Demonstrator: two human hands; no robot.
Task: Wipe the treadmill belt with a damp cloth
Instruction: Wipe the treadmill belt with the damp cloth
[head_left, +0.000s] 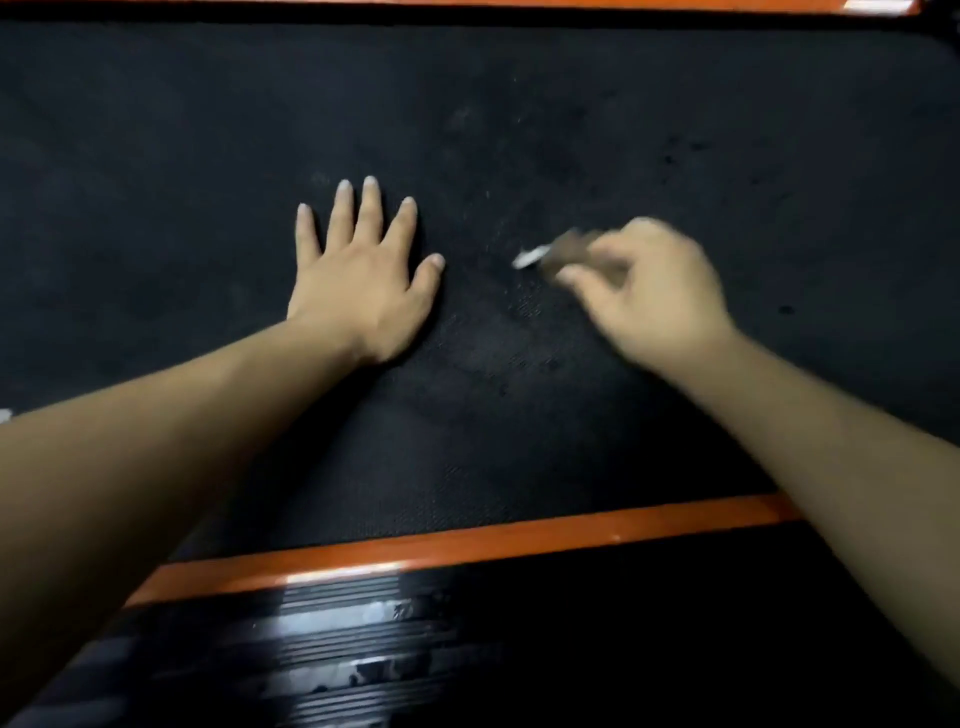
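Left hand (358, 275) spread flat on belt (519, 130); right hand (654, 291) beside it, pinched on small blurred object (561, 252).

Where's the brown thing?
Head view, right of centre: the brown thing is pinched by the right hand over the black belt, right of the left hand.

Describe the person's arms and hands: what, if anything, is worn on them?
Both the left hand and the right hand are bare: no gloves, and no watch or band at either wrist. The forearms show no sleeves. No ring shows on the left hand; the right is too blurred to tell.
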